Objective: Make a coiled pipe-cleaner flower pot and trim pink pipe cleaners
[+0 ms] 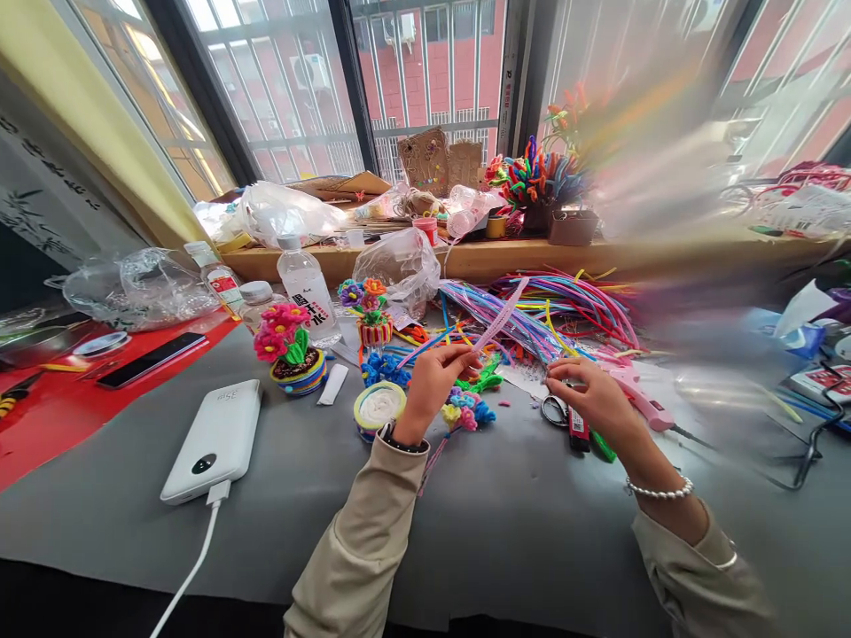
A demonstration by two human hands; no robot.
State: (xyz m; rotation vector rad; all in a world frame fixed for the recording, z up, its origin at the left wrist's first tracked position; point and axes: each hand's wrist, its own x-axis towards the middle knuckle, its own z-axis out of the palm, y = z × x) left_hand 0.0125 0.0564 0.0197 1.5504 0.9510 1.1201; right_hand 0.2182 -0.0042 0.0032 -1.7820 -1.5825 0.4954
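My left hand (435,390) is closed, with thumb and fingertips pinching a pale pink ribbon-like strip (500,317) that slants up to the right. Below that hand lies a small bunch of fuzzy flowers (465,412) in yellow, pink and blue. A round pot with a white filling (380,408) stands just left of my wrist. My right hand (591,394) hovers over the table, its thumb and index finger apart and nothing visible between them. Close beneath it are scissors (554,410) and a red, dark-ended lighter-like object (578,429). A pink glue gun (642,399) lies to its right.
Pipe cleaners (578,301) lie piled behind my hands. To the left stand a potted pink fuzzy flower (285,341), a clear bottle (306,288) and a white power bank (216,439) with a cable. A phone (152,361) rests on red cloth. A blur covers the right side.
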